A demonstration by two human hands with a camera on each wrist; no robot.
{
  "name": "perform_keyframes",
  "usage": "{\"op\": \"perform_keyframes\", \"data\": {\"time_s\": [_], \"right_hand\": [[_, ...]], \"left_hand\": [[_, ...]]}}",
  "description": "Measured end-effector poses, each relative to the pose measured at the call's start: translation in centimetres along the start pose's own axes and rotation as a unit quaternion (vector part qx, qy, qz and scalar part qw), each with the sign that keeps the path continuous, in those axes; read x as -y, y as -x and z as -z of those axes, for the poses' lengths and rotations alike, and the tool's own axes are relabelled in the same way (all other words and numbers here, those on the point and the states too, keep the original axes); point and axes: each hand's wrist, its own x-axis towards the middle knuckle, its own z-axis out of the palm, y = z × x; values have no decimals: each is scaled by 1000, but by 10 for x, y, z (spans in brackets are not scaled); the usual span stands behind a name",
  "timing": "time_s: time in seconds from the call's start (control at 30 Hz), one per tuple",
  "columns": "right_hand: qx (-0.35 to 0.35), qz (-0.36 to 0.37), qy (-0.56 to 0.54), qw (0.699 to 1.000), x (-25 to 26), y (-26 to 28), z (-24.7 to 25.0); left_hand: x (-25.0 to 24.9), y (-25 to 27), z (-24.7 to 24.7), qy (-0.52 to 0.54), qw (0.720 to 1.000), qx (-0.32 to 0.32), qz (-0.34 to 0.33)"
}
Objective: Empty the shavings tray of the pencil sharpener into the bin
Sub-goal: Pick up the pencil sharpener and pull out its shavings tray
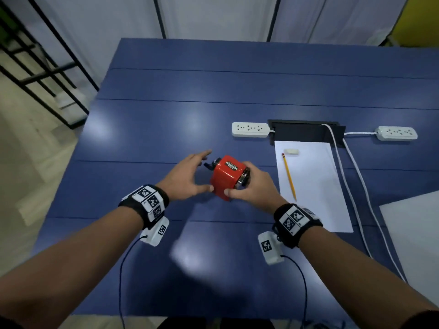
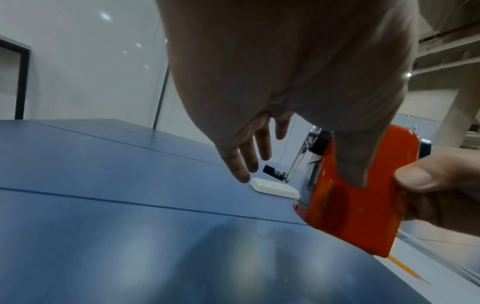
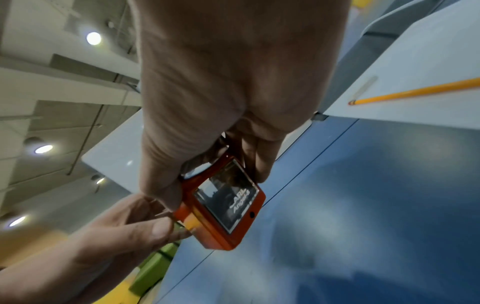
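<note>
The red pencil sharpener [image 1: 226, 176] is tilted over the blue table [image 1: 166, 115], its black crank pointing left. My right hand [image 1: 240, 184] grips its right end, thumb on the near side and fingers over the top. In the right wrist view the sharpener [image 3: 207, 232] shows its dark clear shavings tray [image 3: 228, 199], which sits closed in the body. My left hand [image 1: 199, 172] is spread, fingers [image 2: 246, 158] straight and off the sharpener [image 2: 350, 205]. Only its thumb touches the red side. No bin is in view.
A white sheet [image 1: 313, 186] lies right of the sharpener with a yellow pencil [image 1: 289, 176] and a white eraser [image 1: 291, 151] on it. Behind are two white power strips [image 1: 250, 129] [image 1: 396, 133], a black cable box [image 1: 306, 132] and white cables [image 1: 351, 186]. The table's left edge is near.
</note>
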Motion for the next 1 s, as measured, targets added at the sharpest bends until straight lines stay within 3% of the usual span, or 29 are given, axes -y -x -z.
{"op": "perform_keyframes", "data": {"time_s": [0.2,0.4,0.8,1.0], "right_hand": [[105,50,22,993,38,61,-59],[130,56,29,990,42,111,-105],[168,64,122,976,7,150,-155],[171,109,138,969,-8,145,-160]], "left_hand": [[31,92,-7,45,997,51,-29],[55,158,-21,56,996,62,-41],[91,208,-66,-28,997,73,-24],[100,215,-77,-32,999,31,-30]]}}
